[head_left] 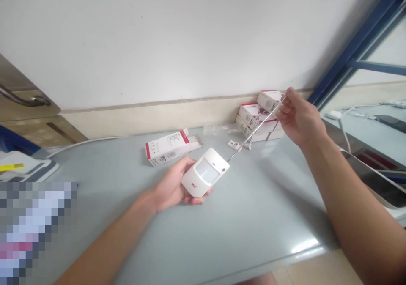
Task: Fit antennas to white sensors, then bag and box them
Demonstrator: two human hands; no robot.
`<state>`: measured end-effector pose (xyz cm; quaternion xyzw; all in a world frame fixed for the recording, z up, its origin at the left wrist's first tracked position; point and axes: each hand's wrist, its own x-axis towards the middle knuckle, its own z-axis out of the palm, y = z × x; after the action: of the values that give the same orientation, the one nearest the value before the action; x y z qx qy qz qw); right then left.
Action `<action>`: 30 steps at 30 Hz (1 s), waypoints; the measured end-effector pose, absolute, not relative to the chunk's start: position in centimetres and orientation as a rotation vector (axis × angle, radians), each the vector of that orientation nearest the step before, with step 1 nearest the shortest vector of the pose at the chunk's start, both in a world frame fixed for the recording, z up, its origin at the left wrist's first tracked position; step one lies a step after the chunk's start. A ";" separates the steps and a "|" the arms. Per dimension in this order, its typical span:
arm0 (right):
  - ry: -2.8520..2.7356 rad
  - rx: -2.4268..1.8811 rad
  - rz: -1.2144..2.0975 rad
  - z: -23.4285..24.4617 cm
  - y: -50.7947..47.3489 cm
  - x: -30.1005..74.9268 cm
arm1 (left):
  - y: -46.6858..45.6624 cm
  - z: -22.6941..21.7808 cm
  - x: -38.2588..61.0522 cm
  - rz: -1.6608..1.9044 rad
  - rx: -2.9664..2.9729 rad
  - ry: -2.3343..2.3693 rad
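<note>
My left hand (174,183) is closed around a white motion sensor (205,173), held tilted above the table with its pale window facing up. From the sensor's upper right edge a long thin metal antenna (253,132) runs up to the right. The fingertips of my right hand (298,116) pinch the antenna's far end. Below the antenna, a small white bracket-like part (234,144) lies on the table. Behind my left hand rests a white and red carton (168,146) with its end flap open.
Several white and red boxes (253,120) are stacked against the wall, near my right hand. Clear plastic wrapping (220,130) lies beside them. A blue-framed glass panel (358,61) borders the right side. The grey table (247,217) ends at a front edge.
</note>
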<state>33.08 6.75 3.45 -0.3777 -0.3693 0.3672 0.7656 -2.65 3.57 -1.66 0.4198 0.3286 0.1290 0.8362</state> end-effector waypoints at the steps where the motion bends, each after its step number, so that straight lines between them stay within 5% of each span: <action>1: -0.817 -0.824 0.769 3.5 6.7 33.0 | 3.6 -1.7 -2.7 0.276 0.891 0.668; 14: -0.905 -0.869 0.499 2.5 7.0 31.8 | 3.0 -1.8 -2.4 0.407 0.895 0.642; 30: -1.397 -1.133 0.743 -0.6 4.4 22.6 | 2.7 -2.3 -1.5 0.766 0.844 0.713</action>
<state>22.60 4.35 -0.58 -0.4814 -0.5935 0.3156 0.5625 -1.48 2.65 -2.35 0.3910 0.3304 0.3548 0.7824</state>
